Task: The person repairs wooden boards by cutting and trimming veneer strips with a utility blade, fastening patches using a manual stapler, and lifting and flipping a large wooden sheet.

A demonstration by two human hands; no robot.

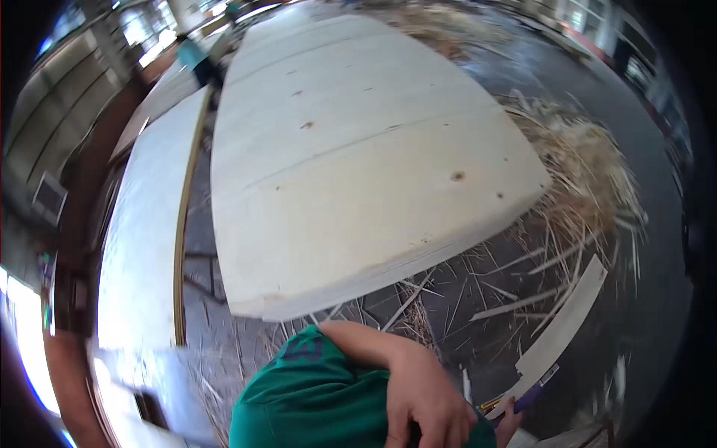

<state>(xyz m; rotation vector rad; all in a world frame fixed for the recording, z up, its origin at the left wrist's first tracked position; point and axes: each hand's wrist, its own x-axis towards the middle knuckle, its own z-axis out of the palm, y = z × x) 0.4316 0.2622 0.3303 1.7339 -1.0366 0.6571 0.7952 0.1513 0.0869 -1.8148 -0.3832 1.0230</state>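
Strip (pixel 564 321) and tool (pixel 531 399) seem grasped by the right hand (pixel 509 424), off the near edge of the stack (pixel 358 172); the left hand (pixel 427 403) curls, contents impossible to tell. Handling the strip seems the step; moving it calls for a steady grip.

The person wears a deep green garment of soft cloth (pixel 321 407), which covers much of the body in view. Its fabric gathers into loose folds with darker creases toward the middle, and a thin line like a seam runs down its lower left part. Near the upper edge sits a dark, rounded marking (pixel 303 346) (its strokes resemble a 3 or an M, too blurred to read for certain). The forearm (pixel 366 345) and near hand (pixel 427 407) are bare; the second hand (pixel 508 424), also bare, shows only in part.
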